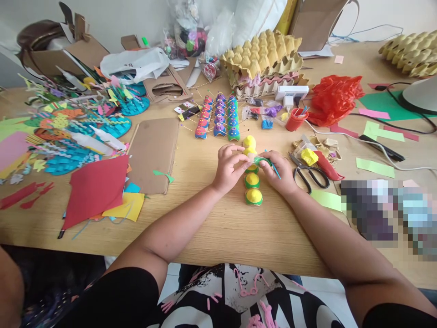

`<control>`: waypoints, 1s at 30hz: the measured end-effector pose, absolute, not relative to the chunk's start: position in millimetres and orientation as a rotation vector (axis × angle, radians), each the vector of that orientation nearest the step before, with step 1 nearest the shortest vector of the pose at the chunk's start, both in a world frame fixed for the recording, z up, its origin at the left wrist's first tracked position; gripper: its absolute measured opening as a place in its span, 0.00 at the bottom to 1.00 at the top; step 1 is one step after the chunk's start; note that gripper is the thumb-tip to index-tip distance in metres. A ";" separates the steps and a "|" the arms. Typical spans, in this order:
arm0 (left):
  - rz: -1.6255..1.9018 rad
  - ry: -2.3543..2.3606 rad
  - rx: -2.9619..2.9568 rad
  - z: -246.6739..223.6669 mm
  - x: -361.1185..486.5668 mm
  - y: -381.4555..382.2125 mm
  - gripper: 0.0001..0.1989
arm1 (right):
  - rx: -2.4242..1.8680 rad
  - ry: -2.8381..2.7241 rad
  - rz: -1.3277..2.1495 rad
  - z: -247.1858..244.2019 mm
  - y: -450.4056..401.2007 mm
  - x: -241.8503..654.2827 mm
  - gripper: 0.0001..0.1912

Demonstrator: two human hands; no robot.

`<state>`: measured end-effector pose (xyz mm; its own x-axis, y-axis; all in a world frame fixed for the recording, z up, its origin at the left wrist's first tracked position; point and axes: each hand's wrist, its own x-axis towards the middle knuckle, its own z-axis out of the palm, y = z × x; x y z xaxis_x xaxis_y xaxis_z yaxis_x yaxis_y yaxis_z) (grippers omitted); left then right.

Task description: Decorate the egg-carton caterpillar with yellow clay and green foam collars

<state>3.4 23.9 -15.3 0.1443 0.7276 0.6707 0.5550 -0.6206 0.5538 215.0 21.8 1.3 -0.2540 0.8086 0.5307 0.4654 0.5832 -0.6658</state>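
A row of yellow domes with green lower edges [253, 196] runs up the table in front of me. Over its middle, my left hand [232, 166] pinches a thin strip of green material [261, 160] with clear film at its end. My right hand [279, 172] has the other end of the green material between its fingers, along with a thin blue stick [276, 169]. The two hands nearly meet, and they hide part of the row. Beyond them stand three finished-looking rows, a red one [205, 117], a purple one [220, 114] and a green-blue one [233, 117].
Right of my right hand lie black-handled scissors [311, 174] and a yellow lump [309, 156]. Behind are a red cup [297, 120], a red bag [336, 98] and stacked egg trays [262, 52]. Cardboard [153, 155] and red sheets [97, 189] lie left. Another person's arm [10, 291] shows lower left.
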 end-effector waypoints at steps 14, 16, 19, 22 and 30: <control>1.454 1.197 2.084 -13.1 4.8 21.2 0.19 | -1.102 -1.731 0.570 -0.6 25.8 214.7 0.28; 1.426 1.208 2.057 -13.3 4.4 21.4 0.20 | -1.104 -1.730 0.576 0.5 26.1 216.9 0.28; 1.387 1.231 2.073 -14.6 4.0 23.3 0.20 | -1.098 -1.748 0.597 0.5 26.1 218.7 0.29; 1.359 1.241 2.119 -16.6 3.6 26.2 0.16 | -1.096 -1.789 0.618 -0.3 25.6 218.2 0.31; 1.356 1.169 2.197 -20.9 -0.4 28.9 0.10 | -1.116 -1.828 0.650 5.2 22.1 215.8 0.34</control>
<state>-0.4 28.9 -20.9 0.2208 0.7692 0.5997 0.4797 -0.6210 0.6199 215.8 22.1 5.2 -0.2164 0.8874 0.4070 0.4313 0.4609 -0.7756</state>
